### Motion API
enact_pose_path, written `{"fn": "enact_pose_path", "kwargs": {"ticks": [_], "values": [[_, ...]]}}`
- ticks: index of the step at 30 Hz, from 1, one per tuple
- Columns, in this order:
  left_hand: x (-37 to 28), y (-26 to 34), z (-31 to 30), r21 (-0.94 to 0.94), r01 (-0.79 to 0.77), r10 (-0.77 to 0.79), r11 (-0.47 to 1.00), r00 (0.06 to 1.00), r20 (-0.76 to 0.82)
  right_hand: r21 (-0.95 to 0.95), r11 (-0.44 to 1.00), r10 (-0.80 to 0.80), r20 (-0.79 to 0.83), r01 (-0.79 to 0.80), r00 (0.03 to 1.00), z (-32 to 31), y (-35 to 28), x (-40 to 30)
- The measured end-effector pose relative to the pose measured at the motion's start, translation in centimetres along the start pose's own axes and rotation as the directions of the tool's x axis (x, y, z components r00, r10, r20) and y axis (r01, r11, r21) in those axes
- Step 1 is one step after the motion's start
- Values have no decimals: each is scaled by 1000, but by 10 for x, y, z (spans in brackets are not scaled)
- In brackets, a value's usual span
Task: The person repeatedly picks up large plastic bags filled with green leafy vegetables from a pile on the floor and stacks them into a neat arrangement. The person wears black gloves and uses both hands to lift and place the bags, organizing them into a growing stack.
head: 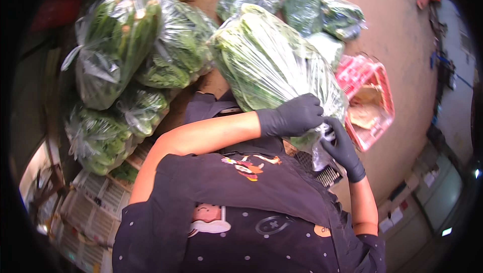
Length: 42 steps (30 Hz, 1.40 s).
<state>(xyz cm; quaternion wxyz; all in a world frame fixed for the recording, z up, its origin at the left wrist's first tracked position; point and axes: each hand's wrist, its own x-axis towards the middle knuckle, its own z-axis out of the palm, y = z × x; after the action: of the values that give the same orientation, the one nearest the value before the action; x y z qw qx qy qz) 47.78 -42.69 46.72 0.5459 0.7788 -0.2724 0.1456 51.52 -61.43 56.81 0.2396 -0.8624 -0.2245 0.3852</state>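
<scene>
A large clear plastic bag of leafy green vegetables (271, 58) lies in front of my body, its gathered mouth towards me at the right. My left hand (298, 114), in a black glove, is closed in a fist on the bag's gathered neck. Beside it, my right hand (341, 146), also black-gloved, pinches the twisted plastic end (321, 156) between thumb and fingers. The two hands nearly touch at the neck. A loose plastic tail hangs below them. Part of the neck is hidden behind the fingers.
Several tied bags of greens (117, 46) are piled at the left. More wrapped green bundles (305, 7) lie on the brown floor (400, 84) ahead. A red plastic basket (371, 110) is tipped beside the bag. Pale crates (94, 205) stand at lower left.
</scene>
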Motion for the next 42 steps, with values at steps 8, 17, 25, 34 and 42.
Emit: {"fn": "enact_pose_path", "kwargs": {"ticks": [8, 17, 25, 34, 42], "values": [[9, -5, -19, 270, 69, -82, 960, 996, 35, -123, 946, -276, 186, 301, 943, 3, -1, 70], [-181, 14, -319, 283, 773, -74, 568, 390, -918, -62, 998, 15, 320, 5, 947, -2, -16, 74], [-288, -47, -474, 388, 909, -629, 152, 392, -671, 174, 934, 272, 227, -313, 935, 41, -48, 24], [-295, -42, -482, 324, 882, -486, 342, 461, -742, 364, 862, 357, 60, -354, 932, 78, -26, -9], [-252, 34, -467, -3, 922, -738, 387, 308, -600, 493, 791, 403, 26, -362, 915, 69, -11, -5]]}}
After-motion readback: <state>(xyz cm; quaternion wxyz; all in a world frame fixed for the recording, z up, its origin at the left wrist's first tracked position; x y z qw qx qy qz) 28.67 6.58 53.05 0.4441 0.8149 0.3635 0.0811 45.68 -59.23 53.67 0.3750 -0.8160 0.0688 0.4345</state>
